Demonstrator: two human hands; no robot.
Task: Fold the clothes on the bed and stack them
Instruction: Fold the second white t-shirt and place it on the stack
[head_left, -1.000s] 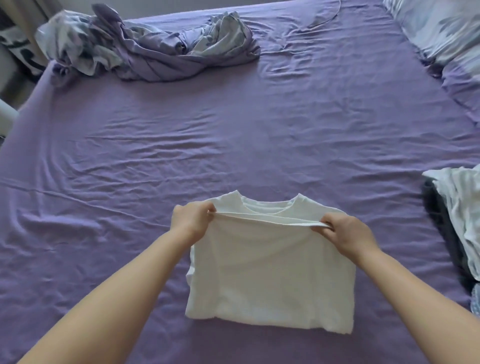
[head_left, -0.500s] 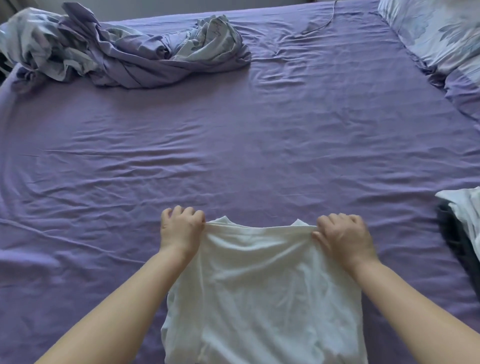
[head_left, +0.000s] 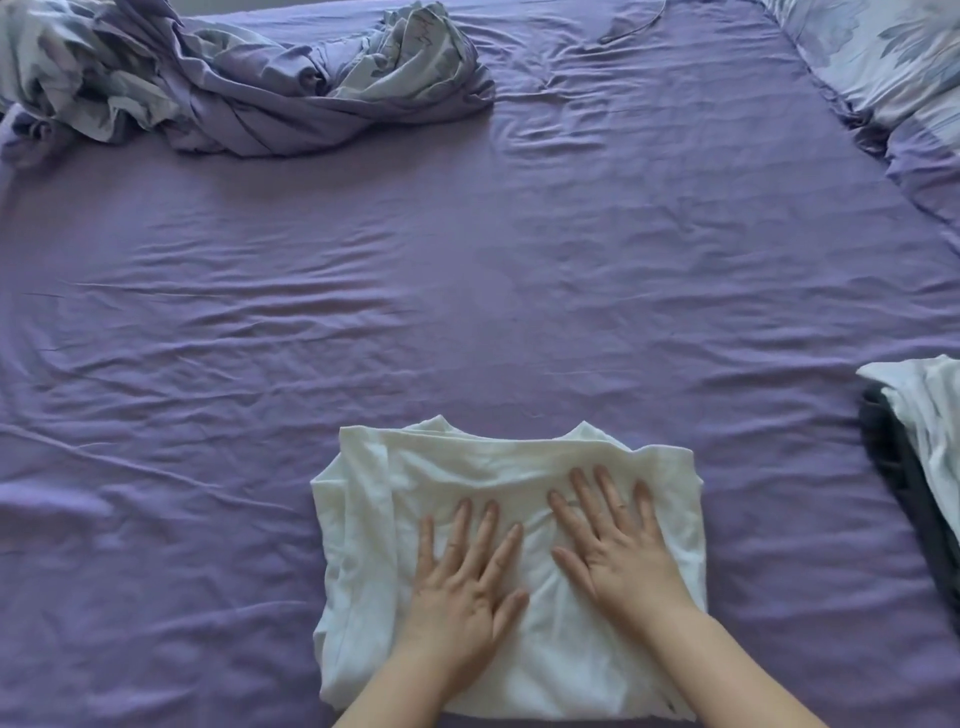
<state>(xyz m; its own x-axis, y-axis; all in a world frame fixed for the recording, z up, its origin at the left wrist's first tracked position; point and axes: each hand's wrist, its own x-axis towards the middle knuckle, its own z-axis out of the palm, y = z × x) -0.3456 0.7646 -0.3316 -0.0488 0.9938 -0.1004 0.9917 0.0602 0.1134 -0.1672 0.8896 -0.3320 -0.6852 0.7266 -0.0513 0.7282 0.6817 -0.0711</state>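
The shirt lies folded on the near part of the bed, a little right of the middle, close to the person. It makes a rough rectangle, somewhat taller than wide as seen from the head camera, so its long axis runs from the person toward the far side of the bed. The collar end points away from the person: two small peaks of the neckline stick up at the far edge, and a doubled layer of cloth crosses just below them. The left side shows several loose vertical folds; the surface is creased.

Both hands lie flat on top of it. The left hand rests palm down on the middle of the shirt, fingers straight and slightly spread, gripping nothing. The right hand lies just beside it to the right, a bit farther up the cloth, fingers likewise straight and fanned, holding nothing, only pressing on the fabric. The thumbs point toward each other with a narrow strip of shirt between them.

At the right edge, well apart from the shirt, sits a pile of light cloth over dark cloth. A crumpled duvet lies at the far left, and a pillow at the far right corner.
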